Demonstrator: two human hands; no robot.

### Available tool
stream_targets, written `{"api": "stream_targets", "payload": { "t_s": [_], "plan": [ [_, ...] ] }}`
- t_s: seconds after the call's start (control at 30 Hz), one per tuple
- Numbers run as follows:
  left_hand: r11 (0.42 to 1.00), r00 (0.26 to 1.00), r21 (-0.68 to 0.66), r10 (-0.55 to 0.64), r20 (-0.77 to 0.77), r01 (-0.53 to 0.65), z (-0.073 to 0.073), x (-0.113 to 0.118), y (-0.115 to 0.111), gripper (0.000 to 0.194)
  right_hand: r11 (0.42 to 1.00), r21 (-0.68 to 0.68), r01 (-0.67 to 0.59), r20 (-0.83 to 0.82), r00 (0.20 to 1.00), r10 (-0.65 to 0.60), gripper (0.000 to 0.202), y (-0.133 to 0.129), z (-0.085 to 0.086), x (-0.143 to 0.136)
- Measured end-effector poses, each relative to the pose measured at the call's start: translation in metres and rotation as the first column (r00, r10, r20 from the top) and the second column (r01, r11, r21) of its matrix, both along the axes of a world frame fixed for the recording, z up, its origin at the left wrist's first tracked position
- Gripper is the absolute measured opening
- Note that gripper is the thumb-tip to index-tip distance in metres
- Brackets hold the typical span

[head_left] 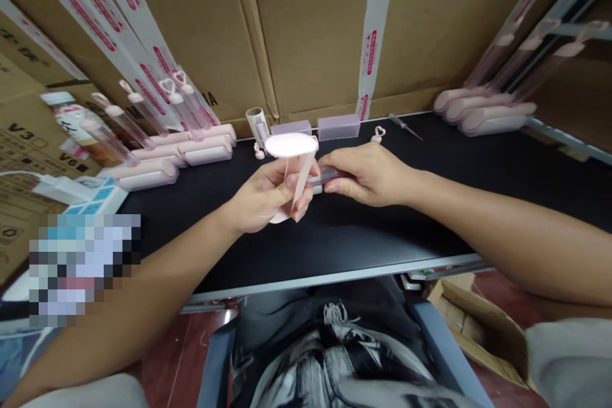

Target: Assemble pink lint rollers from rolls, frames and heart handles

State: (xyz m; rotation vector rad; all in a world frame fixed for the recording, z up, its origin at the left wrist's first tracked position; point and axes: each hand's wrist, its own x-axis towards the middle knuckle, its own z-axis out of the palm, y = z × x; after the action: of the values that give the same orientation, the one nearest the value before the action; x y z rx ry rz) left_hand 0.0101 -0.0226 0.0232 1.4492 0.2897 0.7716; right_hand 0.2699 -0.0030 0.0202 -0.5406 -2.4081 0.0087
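My left hand (pixel 268 194) is closed round a pale pink base (pixel 291 145) with rounded oval ends, tilted over the black table. A translucent tube (pixel 329 174) meets the base on its right side. Around this tube are the fingers of my right hand (pixel 370 172); its far end is hidden in them. Whether the tube is seated in the base I cannot tell. Just behind my hands lie a small pink heart-loop cap (pixel 377 134) and another small pink cap (pixel 259 152). Two translucent lilac boxes (pixel 338 127) stand behind them.
Several pink bases with upright tubes and heart-loop caps stand at left (pixel 208 148) and right (pixel 497 116). A screwdriver (pixel 405 126) and a cardboard roll (pixel 257 124) lie toward the back. A bottle (pixel 71 121) and power strip (pixel 98 197) are left. Cardboard (pixel 315 32) walls the back.
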Motion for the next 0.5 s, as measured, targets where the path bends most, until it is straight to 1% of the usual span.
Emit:
{"api": "stream_targets", "payload": {
  "t_s": [0.1, 0.2, 0.33, 0.4, 0.5],
  "plan": [
    [0.997, 0.996, -0.01, 0.078, 0.036, -0.078, 0.003, 0.004, -0.004, 0.027, 0.993, -0.023, 0.115, 0.026, 0.993, -0.114, 0.059, -0.004, 0.003, -0.002],
    [0.994, 0.994, -0.014, 0.109, 0.028, -0.109, 0.008, 0.007, -0.008, 0.032, 0.987, -0.017, 0.16, 0.067, 0.985, -0.158, 0.058, -0.006, 0.009, -0.001],
    [0.984, 0.984, -0.019, 0.177, 0.034, -0.177, 0.015, 0.014, -0.013, 0.039, 0.971, 0.034, 0.236, 0.11, 0.965, -0.238, 0.058, -0.005, 0.017, 0.004],
    [0.985, 0.984, -0.027, 0.173, 0.038, -0.172, 0.016, 0.018, -0.015, 0.038, 0.972, 0.055, 0.226, 0.121, 0.965, -0.232, 0.066, -0.005, 0.02, 0.004],
    [0.995, 0.995, -0.042, 0.087, 0.051, -0.085, 0.014, 0.021, -0.017, 0.035, 0.985, 0.091, 0.15, 0.131, 0.978, -0.161, 0.08, -0.002, 0.021, 0.005]
  ]
}}
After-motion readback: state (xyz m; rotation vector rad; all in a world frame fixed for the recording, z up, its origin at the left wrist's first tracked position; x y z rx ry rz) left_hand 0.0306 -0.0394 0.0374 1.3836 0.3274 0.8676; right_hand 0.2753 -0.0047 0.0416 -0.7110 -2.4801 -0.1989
